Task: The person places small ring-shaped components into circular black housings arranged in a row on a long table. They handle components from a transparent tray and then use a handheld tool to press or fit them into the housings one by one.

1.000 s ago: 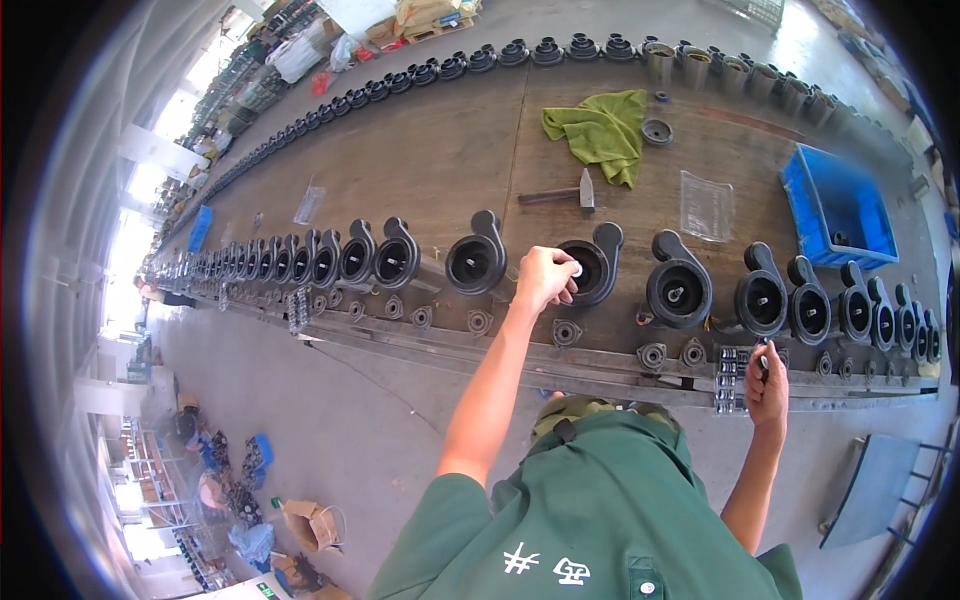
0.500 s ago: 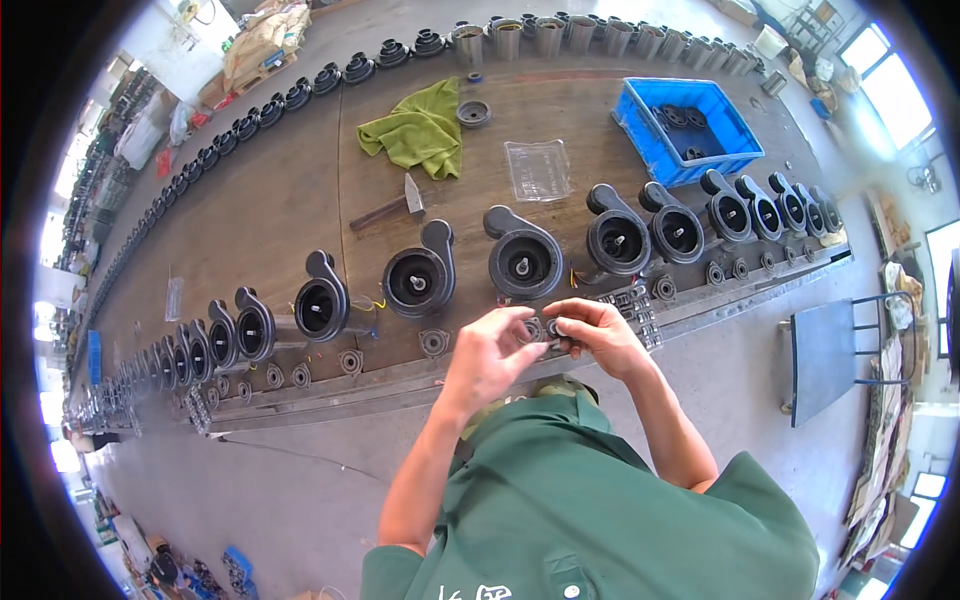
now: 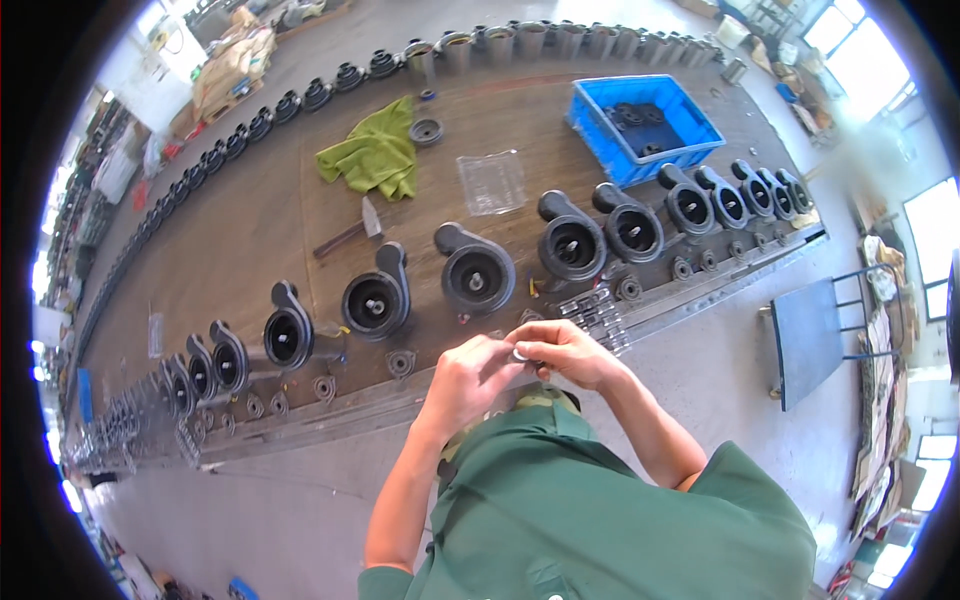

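In front of my body, by the table's near edge, my two hands meet around a small round part [image 3: 519, 354] with a pale, shiny face. My right hand [image 3: 566, 352] pinches it between thumb and fingers. The fingers of my left hand [image 3: 467, 380] close in on the same part from the other side, partly hiding it. Just beyond the hands stands a black pump casing [image 3: 477, 281] with a metal shaft in its middle. Right of it is another black casing [image 3: 572, 249]. A cluster of small shiny metal parts [image 3: 597, 318] lies near my right hand.
Flat ring-shaped flanges [image 3: 401, 363] line the near edge of the table [image 3: 250, 250]. Farther back are a hammer [image 3: 350, 228], a green cloth [image 3: 372, 155], a clear plastic sheet [image 3: 491, 183] and a blue crate [image 3: 645, 130] holding black parts. A cart [image 3: 806, 340] stands at the right.
My hands have drawn closer together, and the left fingers have closed in on the small part. The table scene has shifted left in the view.
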Demonstrator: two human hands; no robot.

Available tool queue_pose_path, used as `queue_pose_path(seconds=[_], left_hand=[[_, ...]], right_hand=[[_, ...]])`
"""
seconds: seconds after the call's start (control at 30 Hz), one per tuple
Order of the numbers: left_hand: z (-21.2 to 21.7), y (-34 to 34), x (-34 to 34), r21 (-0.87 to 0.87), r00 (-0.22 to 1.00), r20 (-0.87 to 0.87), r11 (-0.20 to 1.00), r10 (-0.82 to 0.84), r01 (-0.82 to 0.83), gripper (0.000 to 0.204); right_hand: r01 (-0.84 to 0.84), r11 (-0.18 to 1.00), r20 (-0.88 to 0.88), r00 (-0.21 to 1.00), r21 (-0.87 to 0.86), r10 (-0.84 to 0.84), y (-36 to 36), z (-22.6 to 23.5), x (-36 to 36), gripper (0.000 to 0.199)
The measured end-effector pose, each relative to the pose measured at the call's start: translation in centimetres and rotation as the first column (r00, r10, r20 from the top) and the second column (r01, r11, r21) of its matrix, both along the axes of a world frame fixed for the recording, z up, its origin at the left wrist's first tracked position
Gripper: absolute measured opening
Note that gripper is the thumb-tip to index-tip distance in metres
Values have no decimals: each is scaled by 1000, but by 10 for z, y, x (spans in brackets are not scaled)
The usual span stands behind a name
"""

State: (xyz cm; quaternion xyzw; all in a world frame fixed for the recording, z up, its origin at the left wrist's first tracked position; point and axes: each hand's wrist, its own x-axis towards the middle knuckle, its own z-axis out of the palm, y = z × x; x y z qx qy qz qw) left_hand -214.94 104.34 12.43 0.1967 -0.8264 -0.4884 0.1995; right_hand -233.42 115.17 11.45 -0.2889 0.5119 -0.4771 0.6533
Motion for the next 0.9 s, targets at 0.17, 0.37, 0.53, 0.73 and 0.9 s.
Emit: queue_pose_path(seconds=[0.17, 0.37, 0.53, 0.73, 0.9], left_hand=[[-7, 9, -14, 410, 994, -43, 909, 103, -76, 13], [-22, 5, -28, 374, 952, -72, 893, 298, -251, 18], [-36, -9, 2, 656, 882, 23, 659, 470, -368, 20], [-43, -79, 105, 727, 700, 65, 447, 711, -522, 16], [-38, -149, 213, 635, 492, 142, 302, 859, -711, 14]], right_hand=[[135, 987, 188, 971, 86, -149, 5, -7, -5, 22], [399, 912, -107, 915, 96, -389, -10, -15, -47, 23], [439, 873, -795, 441, -213, -417, -49, -45, -120, 19], [297, 936, -863, 405, -189, -302, -51, -63, -147, 16], [313, 917, -912, 243, -248, -330, -53, -54, -137, 21]])
